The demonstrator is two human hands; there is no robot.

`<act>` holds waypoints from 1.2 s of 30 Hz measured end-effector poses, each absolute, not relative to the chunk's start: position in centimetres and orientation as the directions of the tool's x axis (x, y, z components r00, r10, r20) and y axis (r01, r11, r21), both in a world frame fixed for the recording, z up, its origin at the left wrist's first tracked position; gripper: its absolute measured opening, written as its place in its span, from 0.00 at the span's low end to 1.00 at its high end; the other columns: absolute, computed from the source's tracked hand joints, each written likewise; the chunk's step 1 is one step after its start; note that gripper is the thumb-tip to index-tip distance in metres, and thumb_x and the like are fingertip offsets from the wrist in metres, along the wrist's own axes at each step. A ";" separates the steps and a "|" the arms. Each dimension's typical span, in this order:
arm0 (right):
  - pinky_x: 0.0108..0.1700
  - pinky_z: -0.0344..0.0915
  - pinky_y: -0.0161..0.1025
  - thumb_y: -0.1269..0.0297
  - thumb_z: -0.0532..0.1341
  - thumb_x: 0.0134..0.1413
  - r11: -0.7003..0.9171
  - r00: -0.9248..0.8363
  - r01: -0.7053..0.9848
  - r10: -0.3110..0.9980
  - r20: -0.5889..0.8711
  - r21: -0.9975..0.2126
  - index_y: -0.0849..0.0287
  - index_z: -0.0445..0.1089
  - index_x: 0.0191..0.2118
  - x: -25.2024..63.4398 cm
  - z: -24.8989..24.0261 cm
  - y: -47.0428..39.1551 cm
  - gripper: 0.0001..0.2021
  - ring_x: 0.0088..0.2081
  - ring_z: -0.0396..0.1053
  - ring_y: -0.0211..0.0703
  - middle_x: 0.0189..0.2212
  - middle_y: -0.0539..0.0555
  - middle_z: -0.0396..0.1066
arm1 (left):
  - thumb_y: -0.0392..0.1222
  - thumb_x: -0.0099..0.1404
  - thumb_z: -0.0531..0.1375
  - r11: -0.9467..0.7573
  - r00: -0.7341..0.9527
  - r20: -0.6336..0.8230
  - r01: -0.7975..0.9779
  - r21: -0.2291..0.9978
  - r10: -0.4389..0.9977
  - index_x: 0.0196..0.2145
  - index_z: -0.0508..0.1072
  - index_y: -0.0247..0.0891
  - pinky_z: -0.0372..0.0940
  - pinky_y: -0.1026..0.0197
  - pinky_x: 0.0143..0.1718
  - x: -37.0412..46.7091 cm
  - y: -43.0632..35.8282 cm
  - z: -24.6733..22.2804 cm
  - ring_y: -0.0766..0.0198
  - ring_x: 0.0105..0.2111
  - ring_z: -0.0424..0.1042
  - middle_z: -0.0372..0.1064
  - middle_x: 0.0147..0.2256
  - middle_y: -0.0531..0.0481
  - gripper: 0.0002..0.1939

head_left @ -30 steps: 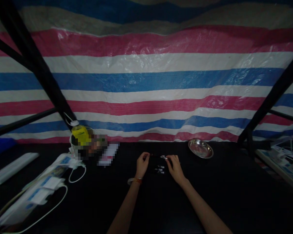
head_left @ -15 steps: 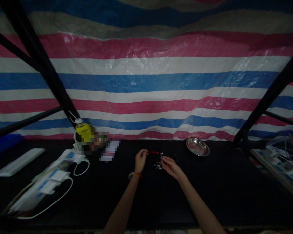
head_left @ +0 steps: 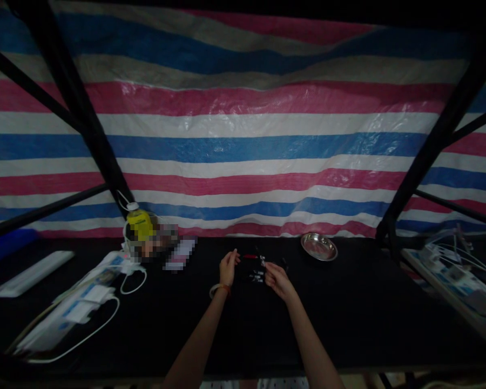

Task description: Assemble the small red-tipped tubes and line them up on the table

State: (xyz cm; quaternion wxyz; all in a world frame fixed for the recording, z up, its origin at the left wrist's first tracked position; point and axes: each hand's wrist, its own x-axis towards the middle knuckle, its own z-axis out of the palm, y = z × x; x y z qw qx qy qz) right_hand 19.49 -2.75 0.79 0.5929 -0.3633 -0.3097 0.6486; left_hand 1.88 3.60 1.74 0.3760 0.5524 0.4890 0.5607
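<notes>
My left hand is just left of a thin red stick-like object. Its fingers are slightly bent and apart, with a gap to the red part, and nothing shows in them. My right hand has curled fingers, with thumb and index pinching a small silver metal piece at the red object's right end. Whether the two are joined is too dark to tell. Below, between the hands, lie several small black pieces with silver ends. A small dark item lies behind my right hand.
A round steel dish stands at the back right. On the left are power strips with white cables, a yellow bottle and a blurred flat packet. Black frame posts rise before a striped sheet.
The camera view has shifted slightly. My left fingers have loosened and come away from the red object's left end. My right hand stays at its right end, its fingers more curled.
</notes>
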 end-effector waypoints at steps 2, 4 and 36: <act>0.16 0.38 0.29 0.52 0.69 0.34 -0.075 0.021 -0.520 0.995 -0.101 -0.851 0.60 0.68 0.30 19.1 0.6 -2.8 0.19 0.13 0.40 0.26 0.10 0.37 0.44 | 0.64 0.57 0.50 -0.240 -0.114 0.252 0.110 0.965 0.961 0.25 0.70 0.34 0.59 0.64 0.28 1.9 3.4 2.0 0.66 0.24 0.63 0.65 0.21 0.50 0.28; 0.15 0.38 0.30 0.51 0.68 0.34 -0.039 0.090 -0.488 0.991 -0.094 -0.872 0.60 0.69 0.30 18.6 0.4 -2.7 0.20 0.12 0.41 0.26 0.10 0.37 0.46 | 0.65 0.57 0.50 -0.233 -0.120 0.245 0.110 0.966 0.962 0.24 0.70 0.35 0.59 0.64 0.27 1.9 3.2 2.2 0.65 0.24 0.63 0.65 0.21 0.50 0.28; 0.30 0.59 0.36 0.58 0.49 0.53 0.252 0.382 0.234 0.865 0.327 -0.939 0.59 0.70 0.36 17.6 0.4 -2.8 0.16 0.26 0.61 0.40 0.24 0.50 0.65 | 0.56 0.57 0.55 -0.277 0.024 0.288 0.354 0.893 0.957 0.23 0.71 0.36 0.56 0.65 0.29 2.2 3.9 1.0 0.66 0.25 0.63 0.63 0.22 0.53 0.20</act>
